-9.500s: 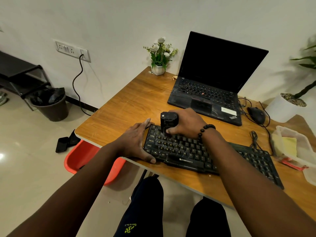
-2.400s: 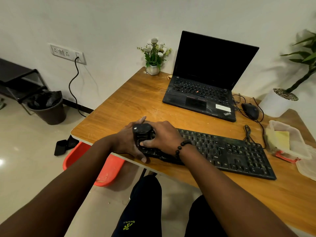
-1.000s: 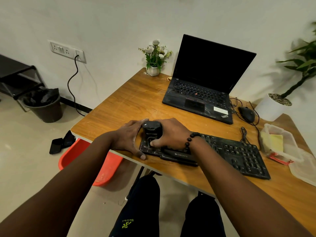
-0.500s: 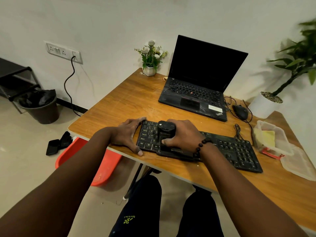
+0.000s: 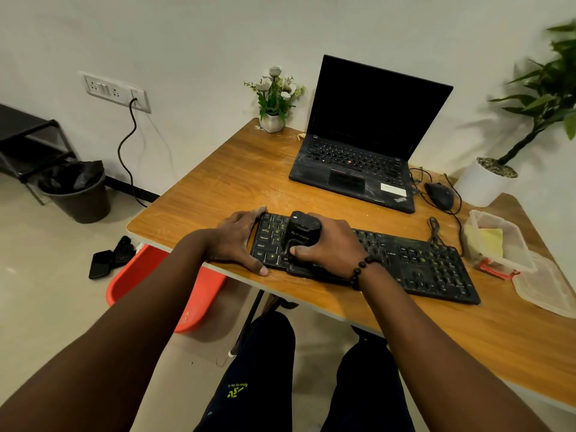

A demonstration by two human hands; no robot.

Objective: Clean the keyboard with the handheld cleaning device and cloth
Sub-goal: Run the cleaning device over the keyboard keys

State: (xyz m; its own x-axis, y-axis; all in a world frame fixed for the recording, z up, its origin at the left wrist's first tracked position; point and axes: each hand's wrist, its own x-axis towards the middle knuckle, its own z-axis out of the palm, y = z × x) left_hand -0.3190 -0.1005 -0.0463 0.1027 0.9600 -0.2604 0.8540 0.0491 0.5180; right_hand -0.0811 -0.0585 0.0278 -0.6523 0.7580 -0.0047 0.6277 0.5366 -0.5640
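- Right hand (image 5: 330,244) fingers (image 5: 307,251) are curling round the small black handheld cleaning device (image 5: 303,233), thumb lying on its near face, holding it upright on the left part of the keys.
- Left hand (image 5: 238,236) fingers are spreading loosely over the left end of the black full-size keyboard (image 5: 417,265), thumb lying along its near edge, gripping nothing tight.
- Keyboard is lying along the near edge of the wooden table (image 5: 237,179).
- Folded yellow cloth (image 5: 491,241) is sitting in the clear plastic container (image 5: 511,244), just right of the keyboard.
- Open black laptop (image 5: 358,163) is standing behind the keyboard, black mouse (image 5: 439,194) to its right.
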